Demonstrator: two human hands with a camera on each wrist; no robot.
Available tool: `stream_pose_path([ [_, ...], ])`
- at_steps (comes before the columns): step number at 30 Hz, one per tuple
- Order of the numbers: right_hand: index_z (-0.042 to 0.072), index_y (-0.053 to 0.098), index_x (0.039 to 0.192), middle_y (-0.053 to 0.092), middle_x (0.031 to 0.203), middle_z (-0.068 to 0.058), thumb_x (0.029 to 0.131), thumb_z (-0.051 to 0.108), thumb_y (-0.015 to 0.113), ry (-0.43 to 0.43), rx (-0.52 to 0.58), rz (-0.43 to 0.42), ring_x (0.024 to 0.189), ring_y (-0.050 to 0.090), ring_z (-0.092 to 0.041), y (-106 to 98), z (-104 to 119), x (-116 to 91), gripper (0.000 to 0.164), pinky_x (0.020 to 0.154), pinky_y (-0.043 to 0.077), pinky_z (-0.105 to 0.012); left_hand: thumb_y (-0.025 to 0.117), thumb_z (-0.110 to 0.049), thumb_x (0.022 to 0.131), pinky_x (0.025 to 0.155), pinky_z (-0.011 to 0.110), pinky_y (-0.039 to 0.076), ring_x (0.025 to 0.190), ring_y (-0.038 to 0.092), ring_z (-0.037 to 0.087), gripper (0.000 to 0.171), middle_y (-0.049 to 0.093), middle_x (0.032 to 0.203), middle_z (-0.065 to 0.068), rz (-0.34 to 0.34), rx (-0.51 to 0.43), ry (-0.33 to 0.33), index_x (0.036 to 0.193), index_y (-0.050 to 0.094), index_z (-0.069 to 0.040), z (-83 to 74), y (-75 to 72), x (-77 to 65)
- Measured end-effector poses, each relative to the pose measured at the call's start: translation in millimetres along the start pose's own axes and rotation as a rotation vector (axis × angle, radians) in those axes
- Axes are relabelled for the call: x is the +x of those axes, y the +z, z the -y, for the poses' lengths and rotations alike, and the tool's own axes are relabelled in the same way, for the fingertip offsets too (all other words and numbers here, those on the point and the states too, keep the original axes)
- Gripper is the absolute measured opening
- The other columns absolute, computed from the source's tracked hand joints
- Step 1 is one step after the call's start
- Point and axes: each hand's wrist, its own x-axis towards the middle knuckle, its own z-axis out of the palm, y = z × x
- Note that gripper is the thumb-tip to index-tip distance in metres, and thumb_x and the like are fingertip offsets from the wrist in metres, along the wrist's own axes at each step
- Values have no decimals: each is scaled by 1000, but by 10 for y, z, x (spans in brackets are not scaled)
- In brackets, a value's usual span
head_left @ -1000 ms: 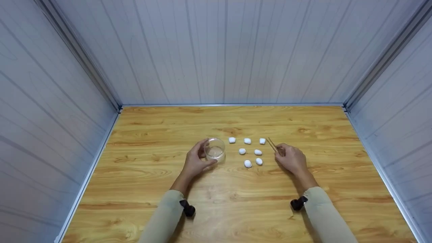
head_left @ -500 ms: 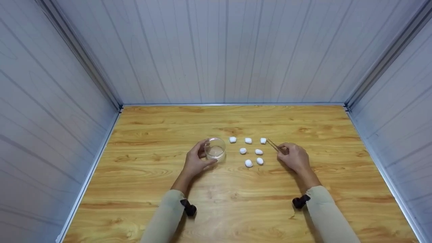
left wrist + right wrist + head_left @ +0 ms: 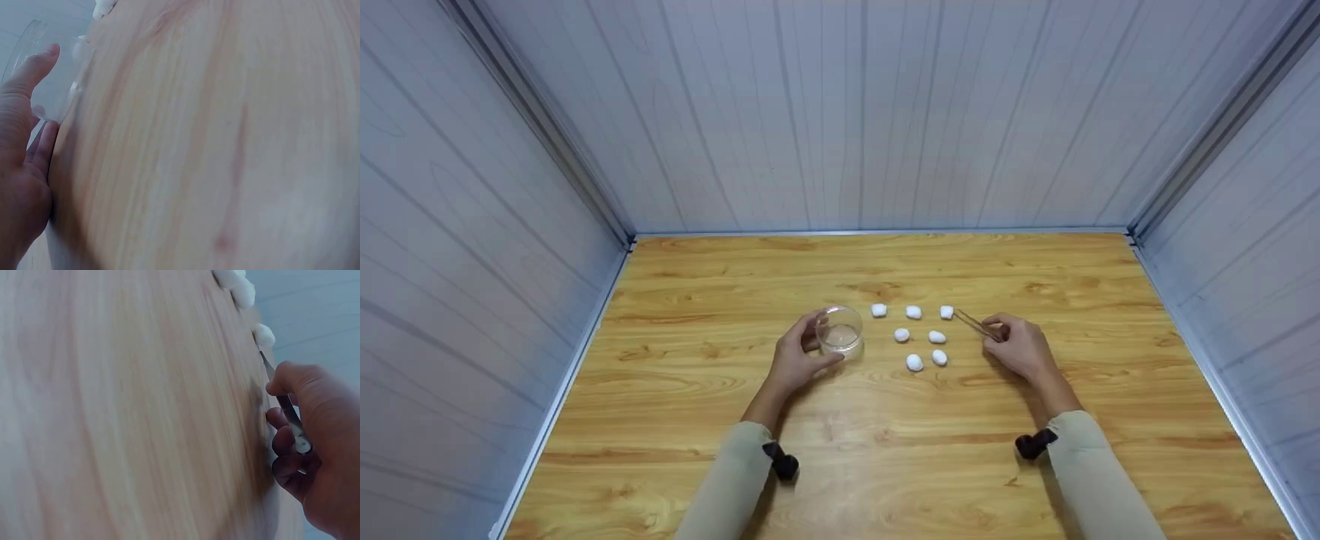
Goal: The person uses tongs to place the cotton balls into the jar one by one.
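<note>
Tweezers [image 3: 979,327] lie flatter than a second ago, and my right hand [image 3: 1021,349] has slid a little outward with them, so the tips are closer to the end white puff [image 3: 946,313] of the far row. Can't really make out whether they're touching it: from the head cam they're right at its edge, and in the right-wrist shot the tip is so close to a puff that I see no clear gap. The two prongs look slightly apart up top, but how far is too fine to tell, and my fingers cover the back end. Grip's a pinch, thumb on one side, fingertips curled in on the other. Over on the left-wrist cam most of my left hand [image 3: 801,358] is chopped by the frame edge, and so is the clear cup [image 3: 852,345], plus just a scrap of white at the top. Cup hasn't budged, and my thumb and fingers stay wrapped round its side, the far fingers partly hidden behind it. All seven puffs keep the same layout on the wooden table [image 3: 840,420], three, two, two, sitting between the cup and my tweezer hand.
</note>
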Motion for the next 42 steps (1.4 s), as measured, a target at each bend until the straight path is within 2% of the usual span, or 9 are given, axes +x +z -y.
stream_pose_path([
  [7,6,77,137,75,100,-17,103,14,72,19,41,34,84,63,-24,-34,-33,13,35,81,53,-37,97,0,86,111,34,66,137,72,42,85,67,155,25,-1,4,-1,161,58,-8,-4,-5,-16],
  [12,5,76,138,71,96,-13,104,13,72,18,55,50,84,59,-22,-36,-51,10,35,79,49,-35,97,1,85,110,39,67,134,73,43,84,68,151,25,-6,-6,-10,160,59,-7,-17,5,-7],
  [20,3,77,127,64,82,-4,103,12,73,14,79,-6,76,55,-18,-19,-34,-13,25,76,47,-32,97,2,85,110,42,67,132,73,44,84,70,147,26,-8,-3,-5,160,60,-6,-19,3,-4],
  [27,4,77,123,59,75,-2,103,9,71,-6,82,-38,68,49,-16,-26,-42,-23,21,68,42,-30,96,-1,87,110,36,67,137,72,43,84,68,151,26,10,-4,4,162,57,-6,-28,-11,-17],
  [32,2,78,125,61,75,-3,104,7,71,-24,79,-51,66,48,-14,-29,-67,-29,23,66,42,-27,95,0,87,112,34,66,141,70,43,86,66,155,25,21,-32,-7,164,56,-6,-42,-12,-20],
  [42,2,80,121,64,78,-6,100,6,75,-71,76,-123,69,51,-10,-42,-80,-40,22,67,43,-24,96,2,86,114,43,65,140,70,43,83,68,154,26,-5,-19,-7,161,59,-6,-15,6,-1],
])
